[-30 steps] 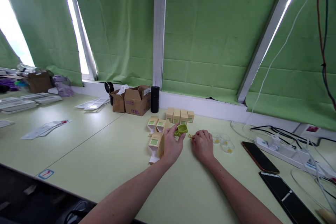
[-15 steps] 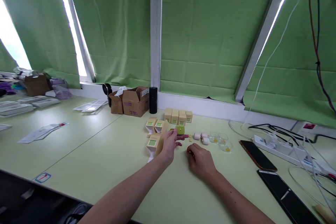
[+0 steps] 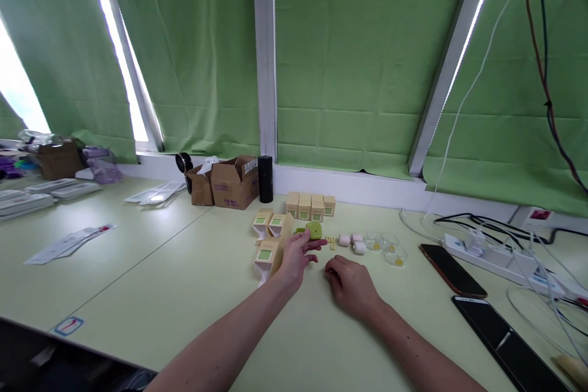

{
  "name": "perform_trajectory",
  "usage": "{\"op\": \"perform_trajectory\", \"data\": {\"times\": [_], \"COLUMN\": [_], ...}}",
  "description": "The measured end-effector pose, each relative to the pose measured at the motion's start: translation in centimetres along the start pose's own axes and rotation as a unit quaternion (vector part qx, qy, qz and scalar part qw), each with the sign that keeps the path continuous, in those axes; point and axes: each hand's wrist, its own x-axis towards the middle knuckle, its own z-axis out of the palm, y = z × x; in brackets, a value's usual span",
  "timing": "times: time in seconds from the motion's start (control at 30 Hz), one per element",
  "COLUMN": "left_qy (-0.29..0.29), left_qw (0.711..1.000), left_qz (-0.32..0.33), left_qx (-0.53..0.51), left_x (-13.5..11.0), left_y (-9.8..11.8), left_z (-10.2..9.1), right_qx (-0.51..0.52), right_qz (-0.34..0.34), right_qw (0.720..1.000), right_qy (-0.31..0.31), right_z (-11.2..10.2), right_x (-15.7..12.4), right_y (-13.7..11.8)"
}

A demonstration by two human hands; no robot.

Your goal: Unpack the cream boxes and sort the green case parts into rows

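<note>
My left hand (image 3: 298, 256) is open beside several small green cases (image 3: 314, 231), its fingers stretched to the right. Some of the green pieces are partly hidden behind its fingers. Left of it stand open cream cartons (image 3: 265, 257) with green label squares and white flaps. My right hand (image 3: 351, 280) rests on the table with its fingers curled in, and nothing shows in them. Beyond it lie tiny yellow pieces (image 3: 331, 242), white-and-pink rolls (image 3: 359, 247) and clear round cups (image 3: 394, 254) with yellow spots.
Closed cream boxes (image 3: 305, 206) stand in a row at the back, near a black cylinder (image 3: 265, 179) and a brown carton (image 3: 234, 185). Two phones (image 3: 452, 269) and a white power strip (image 3: 500, 263) with tangled cables lie at right. Flat packets (image 3: 68, 244) lie at left.
The camera view has shifted slightly. Both hands keep nearly the same pose and place on the table; I see nothing taken hold of or let go.
</note>
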Motion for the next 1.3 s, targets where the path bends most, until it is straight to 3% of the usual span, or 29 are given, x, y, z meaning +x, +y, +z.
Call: {"op": "perform_trajectory", "data": {"times": [0.13, 0.23, 0.3, 0.4, 0.5, 0.6, 0.83, 1.03, 1.3], "left_qy": [0.040, 0.056, 0.061, 0.022, -0.032, -0.033, -0.020, -0.024, -0.015], "left_qw": [0.993, 0.961, 0.911, 0.812, 0.735, 0.691, 0.657, 0.588, 0.591], "left_qz": [0.047, 0.116, 0.192, 0.293, 0.290, 0.252, 0.232, 0.209, 0.191], "left_qx": [0.098, 0.246, 0.360, 0.504, 0.612, 0.677, 0.717, 0.781, 0.784], "left_x": [0.3, 0.7, 0.8, 0.7, 0.6, 0.4, 0.3, 0.5, 0.6], "left_y": [-0.1, -0.2, -0.3, -0.5, -0.6, -0.5, -0.4, -0.5, -0.6], "left_z": [-0.1, -0.3, -0.6, -1.0, -1.2, -1.2, -0.9, -0.9, -1.0], "right_qx": [-0.002, -0.005, -0.008, -0.013, -0.022, -0.024, -0.026, -0.027, -0.019], "right_qz": [-0.002, -0.001, -0.002, 0.000, 0.002, 0.002, 0.003, 0.004, 0.000], "right_qw": [1.000, 1.000, 1.000, 1.000, 1.000, 1.000, 1.000, 1.000, 1.000], "right_qy": [-0.004, -0.006, -0.007, -0.008, -0.011, -0.009, -0.016, -0.014, -0.010], "right_z": [-0.2, -0.3, -0.3, -0.3, -0.3, -0.3, -0.3, -0.3, -0.2], "right_x": [0.0, 0.0, 0.0, 0.0, 0.1, 0.1, 0.1, 0.1, 0.0], "right_y": [-0.1, -0.1, -0.1, -0.1, -0.1, -0.1, -0.1, -0.2, 0.0]}}
